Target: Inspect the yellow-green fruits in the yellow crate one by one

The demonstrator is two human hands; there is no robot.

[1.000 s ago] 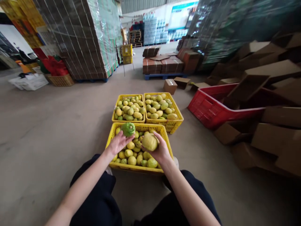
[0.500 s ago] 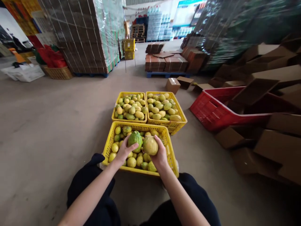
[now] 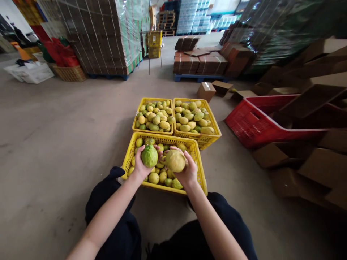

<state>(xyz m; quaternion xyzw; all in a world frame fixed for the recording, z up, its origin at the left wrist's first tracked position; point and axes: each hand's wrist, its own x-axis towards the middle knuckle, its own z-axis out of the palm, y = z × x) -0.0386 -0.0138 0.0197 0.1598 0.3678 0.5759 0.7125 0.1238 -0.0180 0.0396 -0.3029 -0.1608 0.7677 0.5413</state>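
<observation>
My left hand (image 3: 138, 167) grips a bumpy green fruit (image 3: 149, 156), its thumb on the near left side and some fingertips showing behind at the right. In my right hand (image 3: 189, 169) is a rounder, pale yellow fruit (image 3: 175, 161), cupped from the right and below. The two fruits are held a little apart above a yellow plastic crate (image 3: 200, 164). Inside that crate lie many yellow and green fruits (image 3: 154, 178), partly hidden by my hands. The exact kind of fruit is not certain.
Two more yellow crates (image 3: 217, 134) of longish yellow-green fruits (image 3: 198, 116) stand just beyond. At right, a red crate (image 3: 241, 121) sits among cardboard boxes (image 3: 317, 171). Flat cardboard bundles (image 3: 187, 63) lie on a blue pallet (image 3: 199, 77). Wrapped stacks (image 3: 94, 39) stand farther back.
My left hand has moved left and turned, bringing the green fruit away from the yellow one. My right hand has opened around the yellow fruit more from below. The view tilted down slightly.
</observation>
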